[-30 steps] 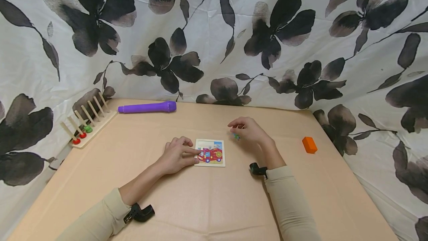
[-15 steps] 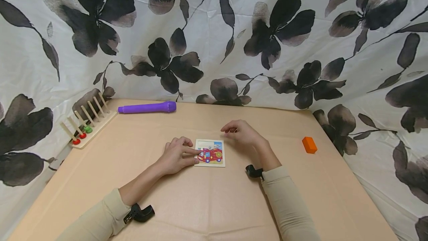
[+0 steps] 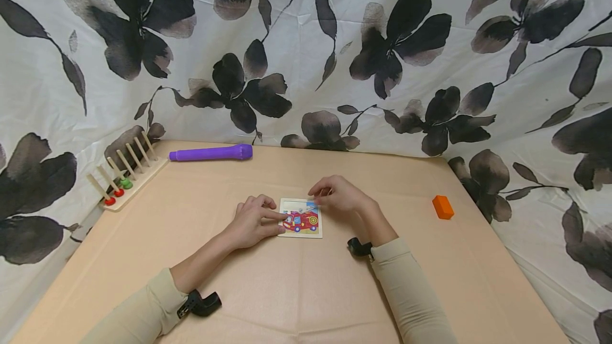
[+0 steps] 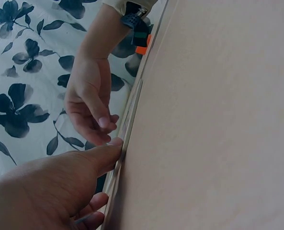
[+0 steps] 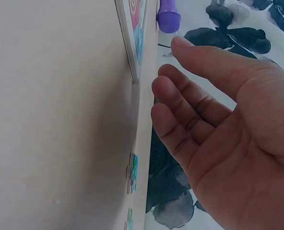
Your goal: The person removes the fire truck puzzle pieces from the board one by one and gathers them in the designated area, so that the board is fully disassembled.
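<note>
A square picture puzzle (image 3: 303, 221), showing a red fire engine in a pale frame, lies flat mid-table. My left hand (image 3: 255, 222) rests at its left edge, the index finger extended onto the picture; the left wrist view shows the thumb (image 4: 110, 152) touching the rim. My right hand (image 3: 344, 195) hovers by the upper right corner, thumb and index tips close together. In the right wrist view its other fingers (image 5: 173, 122) are loosely bent. Whether anything small sits between thumb and index is hidden. Blue-green puzzle pieces (image 5: 132, 173) lie on the table below the right hand.
A purple stick-like toy (image 3: 211, 153) lies along the table's far edge. At the far left stands a wooden peg board (image 3: 138, 185) with red and green beads. An orange block (image 3: 443, 207) sits on the right. Flower-patterned cloth (image 3: 306, 57) hangs behind.
My right hand has moved left and slightly nearer, from over the small loose pieces to the puzzle's upper right corner. The left hand and the puzzle have stayed in place.
</note>
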Demonstrator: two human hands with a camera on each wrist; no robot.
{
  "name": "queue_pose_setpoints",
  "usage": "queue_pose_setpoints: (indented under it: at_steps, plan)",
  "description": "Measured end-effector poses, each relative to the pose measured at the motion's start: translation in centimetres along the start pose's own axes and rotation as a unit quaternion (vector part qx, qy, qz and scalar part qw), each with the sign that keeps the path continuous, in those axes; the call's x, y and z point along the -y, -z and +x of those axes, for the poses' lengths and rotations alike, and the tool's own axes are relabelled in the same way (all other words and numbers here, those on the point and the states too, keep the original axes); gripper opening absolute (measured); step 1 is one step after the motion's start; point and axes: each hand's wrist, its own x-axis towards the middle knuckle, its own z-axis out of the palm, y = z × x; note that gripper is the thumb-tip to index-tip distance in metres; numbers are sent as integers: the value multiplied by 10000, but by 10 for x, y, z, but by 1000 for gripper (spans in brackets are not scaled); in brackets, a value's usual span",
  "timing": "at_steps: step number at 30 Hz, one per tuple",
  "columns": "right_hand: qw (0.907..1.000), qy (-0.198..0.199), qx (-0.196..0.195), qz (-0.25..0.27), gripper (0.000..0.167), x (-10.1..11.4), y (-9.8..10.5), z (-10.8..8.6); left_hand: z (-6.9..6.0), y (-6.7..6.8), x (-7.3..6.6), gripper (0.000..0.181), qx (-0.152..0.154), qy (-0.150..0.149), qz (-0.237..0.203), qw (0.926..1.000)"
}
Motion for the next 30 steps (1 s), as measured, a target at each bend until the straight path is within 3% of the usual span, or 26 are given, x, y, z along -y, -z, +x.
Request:
queue_pose_setpoints:
  at_steps: [18,30]
  plan:
    - [9979,174,535,-325,18,1,-12,6,-1,-1,1,35,-9,-17,8,10000]
    - [9974,87,676,-230,15,2,-15,6,-1,-1,0,34,-14,-3,-6,10000]
